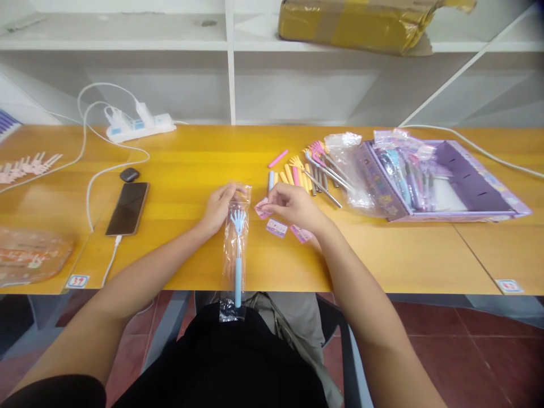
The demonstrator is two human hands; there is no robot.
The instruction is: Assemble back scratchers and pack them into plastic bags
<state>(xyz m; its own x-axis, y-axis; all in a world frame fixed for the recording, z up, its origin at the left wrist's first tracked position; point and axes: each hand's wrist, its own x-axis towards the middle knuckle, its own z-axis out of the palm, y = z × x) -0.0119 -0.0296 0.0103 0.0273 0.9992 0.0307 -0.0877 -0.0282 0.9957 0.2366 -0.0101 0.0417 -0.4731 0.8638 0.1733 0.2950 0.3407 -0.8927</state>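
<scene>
My left hand is closed at the top of a clear plastic bag. Inside the bag lies a light blue back scratcher with a hand-shaped head and a metal rod; its lower end reaches past the table's front edge. To the right of the bag, my right hand pinches a small pink card. Two more printed cards lie below that hand, a purple one and a pink one. Beyond it are several back scratcher heads on rods and coloured handles, partly hidden by the hand.
Clear bags lie beside a purple box holding packed back scratchers. On the left are a phone, an earbud case, a power strip and cables. A taped carton sits on the shelf.
</scene>
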